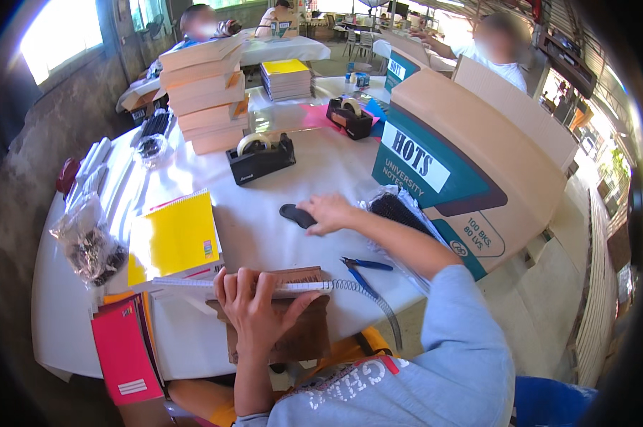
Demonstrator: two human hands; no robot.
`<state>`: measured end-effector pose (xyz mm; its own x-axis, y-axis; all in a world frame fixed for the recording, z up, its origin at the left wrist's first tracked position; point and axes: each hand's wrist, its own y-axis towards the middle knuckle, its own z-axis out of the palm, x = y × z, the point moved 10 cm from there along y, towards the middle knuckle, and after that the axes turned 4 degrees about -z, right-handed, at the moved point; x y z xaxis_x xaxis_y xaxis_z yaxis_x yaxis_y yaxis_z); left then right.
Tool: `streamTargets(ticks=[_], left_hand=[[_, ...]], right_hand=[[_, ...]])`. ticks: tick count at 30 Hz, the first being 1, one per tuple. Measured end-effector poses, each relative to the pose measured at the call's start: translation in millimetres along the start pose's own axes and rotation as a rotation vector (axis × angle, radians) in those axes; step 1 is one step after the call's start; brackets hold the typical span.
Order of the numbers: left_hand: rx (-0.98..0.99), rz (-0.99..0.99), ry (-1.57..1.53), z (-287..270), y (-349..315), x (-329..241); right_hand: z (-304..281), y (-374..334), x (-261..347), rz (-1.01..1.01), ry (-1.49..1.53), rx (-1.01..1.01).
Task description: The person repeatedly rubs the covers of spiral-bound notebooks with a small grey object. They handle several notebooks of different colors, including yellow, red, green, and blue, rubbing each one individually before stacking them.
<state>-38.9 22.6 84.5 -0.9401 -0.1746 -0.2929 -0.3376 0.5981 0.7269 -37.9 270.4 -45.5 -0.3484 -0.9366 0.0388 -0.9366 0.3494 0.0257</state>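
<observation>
The white round table [279,235] is the reference: at its near edge the left hand [254,306] rests on a brown-backed wire-bound notebook [282,324], whose loose metal spiral wire [368,292] trails off to the right, with blue-handled pliers [361,269] just behind that wire. Toward the table's middle, the right hand [328,212] touches a small black oval tool [296,215], and behind it stand a black tape dispenser [261,158] and, farther back, a stack of tan flat boxes [206,92]. A yellow spiral notebook [173,238] lies at the table's left, a clear bag of black clips [90,245] left of it, and a large printed cardboard carton [464,164] lies at the table's right edge.
</observation>
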Motion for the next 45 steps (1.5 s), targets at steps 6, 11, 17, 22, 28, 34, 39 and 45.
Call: streamTargets(ticks=[6,11,17,22,28,34,39,45], left_hand=[[0.03,-0.017,0.011,5,-1,3],[0.02,-0.075,0.044,0,3,4],[-0.037,-0.076,-0.059,2,3,0],[-0.029,-0.111,-0.009,5,-3,4],[-0.016,-0.085,-0.002,4,-3,1],[-0.032,-0.079,0.006,4,-4,6],[0.008,-0.067,0.022,3,-8,4],[0.095,-0.085,-0.018,3,-16,3]], right_hand=[[88,21,-22,0.136,0.157,-0.209],[22,13,1,-0.038,1.425,-0.16],[-84,-108,90,-0.723,1.902,-0.143],[-120,-120,88,-0.797,1.505,-0.402],[-110,-112,77,-0.653,1.436,-0.339],[-133,-115,96,-0.829,1.479,-0.248],[-94,-89,58,-0.314,0.945,-0.318],[-87,-97,73,-0.444,1.518,-0.288]])
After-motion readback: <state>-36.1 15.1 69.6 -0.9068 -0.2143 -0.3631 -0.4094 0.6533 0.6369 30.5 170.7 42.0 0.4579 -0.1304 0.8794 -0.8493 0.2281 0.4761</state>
